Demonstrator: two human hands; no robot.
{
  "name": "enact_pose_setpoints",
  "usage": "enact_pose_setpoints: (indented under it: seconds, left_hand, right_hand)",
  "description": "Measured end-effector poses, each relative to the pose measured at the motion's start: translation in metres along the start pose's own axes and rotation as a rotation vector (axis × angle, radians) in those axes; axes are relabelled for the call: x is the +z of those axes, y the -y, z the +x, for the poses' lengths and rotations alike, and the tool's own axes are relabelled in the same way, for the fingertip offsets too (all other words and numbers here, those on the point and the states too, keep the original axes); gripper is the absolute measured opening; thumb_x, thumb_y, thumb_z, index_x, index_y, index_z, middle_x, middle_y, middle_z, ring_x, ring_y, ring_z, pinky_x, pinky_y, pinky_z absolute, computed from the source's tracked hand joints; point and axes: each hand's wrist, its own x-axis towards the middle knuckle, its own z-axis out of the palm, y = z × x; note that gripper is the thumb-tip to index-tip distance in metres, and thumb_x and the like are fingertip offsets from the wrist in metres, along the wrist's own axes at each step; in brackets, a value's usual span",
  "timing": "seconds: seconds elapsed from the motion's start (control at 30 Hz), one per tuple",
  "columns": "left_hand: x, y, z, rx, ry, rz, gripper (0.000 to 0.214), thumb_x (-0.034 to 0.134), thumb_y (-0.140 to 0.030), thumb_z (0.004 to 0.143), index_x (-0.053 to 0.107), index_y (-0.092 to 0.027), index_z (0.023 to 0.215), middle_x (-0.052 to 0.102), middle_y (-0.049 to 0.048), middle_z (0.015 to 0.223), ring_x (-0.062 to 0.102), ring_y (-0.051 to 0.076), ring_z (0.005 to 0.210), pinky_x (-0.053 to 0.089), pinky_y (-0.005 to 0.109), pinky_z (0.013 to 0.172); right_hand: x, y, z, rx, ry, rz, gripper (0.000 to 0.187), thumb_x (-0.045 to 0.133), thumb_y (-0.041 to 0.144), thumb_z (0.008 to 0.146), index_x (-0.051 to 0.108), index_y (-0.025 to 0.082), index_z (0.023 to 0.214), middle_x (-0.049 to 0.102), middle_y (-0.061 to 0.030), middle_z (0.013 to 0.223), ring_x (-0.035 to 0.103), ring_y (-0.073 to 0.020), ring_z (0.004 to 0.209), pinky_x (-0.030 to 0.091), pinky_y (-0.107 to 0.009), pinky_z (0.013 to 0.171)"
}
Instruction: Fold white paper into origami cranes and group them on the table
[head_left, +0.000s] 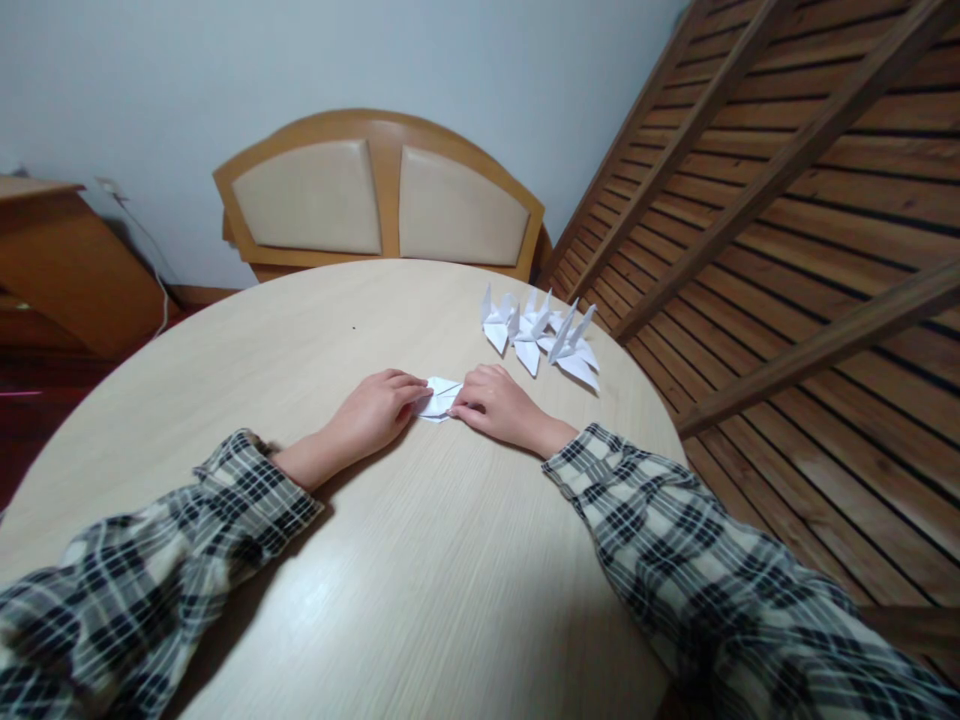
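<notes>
A small piece of folded white paper point(441, 396) lies on the round table point(390, 560), with crease lines across its face. My left hand point(379, 408) grips its left edge, thumb and fingers pressed together on it. On the opposite side, my right hand point(496, 405) pinches the right edge between thumb and bent forefinger. Both hands cover the paper's outer ends. Just beyond my right hand stand several white paper cranes point(529, 335), grouped close together with their points upward.
Behind the table's far edge is a wooden headboard point(390, 180) with cream panels. Brown slatted wood point(787, 240) leans along the right side. A wooden cabinet point(67, 265) and a white cable point(159, 270) are at the far left.
</notes>
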Motion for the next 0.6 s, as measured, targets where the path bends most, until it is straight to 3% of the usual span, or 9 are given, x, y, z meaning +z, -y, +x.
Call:
enact_pose_setpoints:
  seconds: [0.6]
  left_hand:
    - [-0.0039,-0.0027,-0.0014,-0.007,0.025,0.006,0.032,0.054,-0.011,0.088,0.071,-0.015,0.114,0.074,0.012,0.116,0.066,0.027,0.106,0.052,0.046,0.096]
  right_hand:
    - [0.0059,0.0037,0.0014,0.199,-0.053,0.009,0.015,0.06,0.024,0.093,0.066,0.017,0.081,0.063,-0.0044,0.082,0.052,-0.0189,0.085,0.036,-0.032,0.079]
